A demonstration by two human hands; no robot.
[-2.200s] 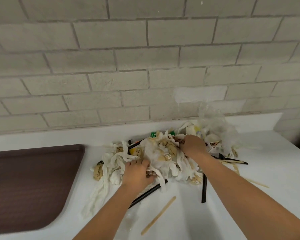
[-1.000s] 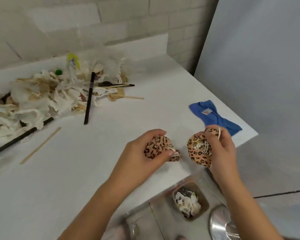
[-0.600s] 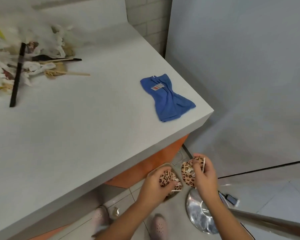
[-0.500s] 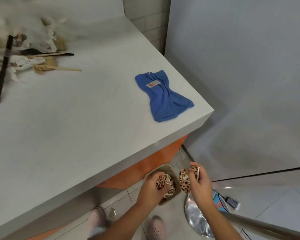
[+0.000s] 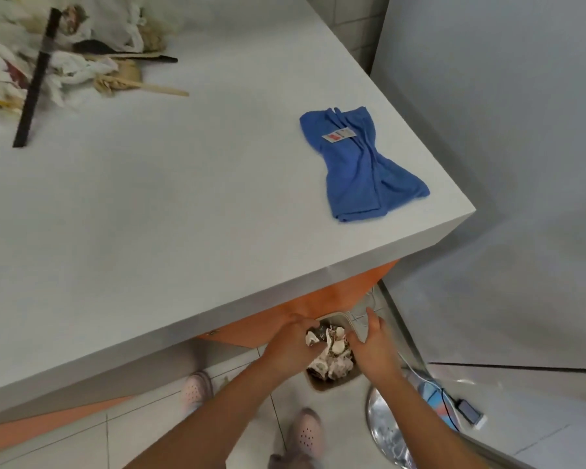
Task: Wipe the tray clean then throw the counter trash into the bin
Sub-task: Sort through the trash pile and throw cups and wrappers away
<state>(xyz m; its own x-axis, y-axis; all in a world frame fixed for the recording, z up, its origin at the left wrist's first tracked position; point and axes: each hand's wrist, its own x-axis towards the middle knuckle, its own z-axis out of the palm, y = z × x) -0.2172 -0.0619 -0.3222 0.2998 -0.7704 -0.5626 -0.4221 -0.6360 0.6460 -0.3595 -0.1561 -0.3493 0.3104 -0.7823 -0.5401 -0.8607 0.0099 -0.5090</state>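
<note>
A small brown bin [image 5: 322, 384] stands on the floor under the counter's corner, filled with crumpled paper and wrappers [image 5: 332, 355]. My left hand [image 5: 293, 343] is over its left rim, fingers touching the trash inside. At the right rim is my right hand [image 5: 372, 345], thumb raised, fingers loose, nothing in it. Neither hand holds a leopard-print wrapper now. The leftover trash pile [image 5: 68, 59] of white paper shreds, a black straw [image 5: 34, 86] and a wooden stick [image 5: 156, 88] lies at the counter's far left. The tray is out of view.
A blue cloth [image 5: 359, 164] lies near the white counter's right corner [image 5: 447, 211]. On the floor are a round silver lid [image 5: 386, 431] right of the bin, a cable and small charger [image 5: 467, 409], and my two shoes [image 5: 301, 433]. A grey wall stands to the right.
Both hands picked leopard-print wrappers from the pile, carried them right and down to the bin, and let them go there. The view swung from the pile to the counter corner and floor.
</note>
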